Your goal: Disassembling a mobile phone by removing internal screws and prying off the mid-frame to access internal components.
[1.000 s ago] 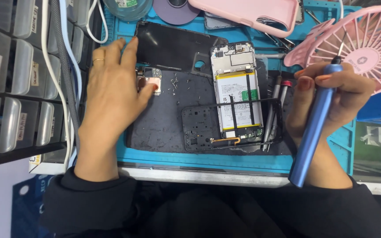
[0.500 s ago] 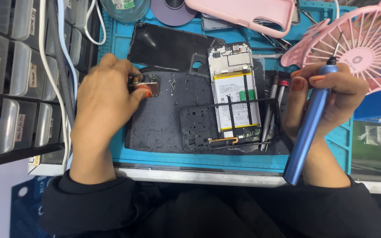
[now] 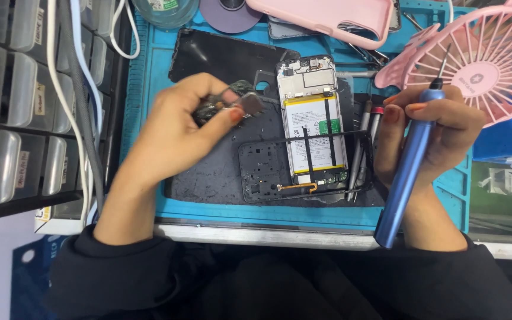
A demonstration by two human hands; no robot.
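Observation:
My left hand (image 3: 176,133) pinches a small dark circuit part (image 3: 232,104) above the black work mat (image 3: 208,178), its outline blurred. My right hand (image 3: 437,136) grips a blue electric screwdriver (image 3: 407,172), tip pointing up toward the fan. Between my hands lies an opened phone (image 3: 312,127) with its yellow-and-white battery exposed. A black phone frame (image 3: 268,172) lies partly under the phone's lower end.
A pink fan (image 3: 484,59) stands at the right. A pink phone case (image 3: 327,15) and a dark back cover (image 3: 220,56) lie at the back. Several hand tools (image 3: 365,142) rest right of the phone. Grey drawer bins (image 3: 13,112) and hanging cables (image 3: 69,101) fill the left.
My left hand has lifted the small part off the mat and moved it to the right, toward the phone. My right hand and the screwdriver have barely moved.

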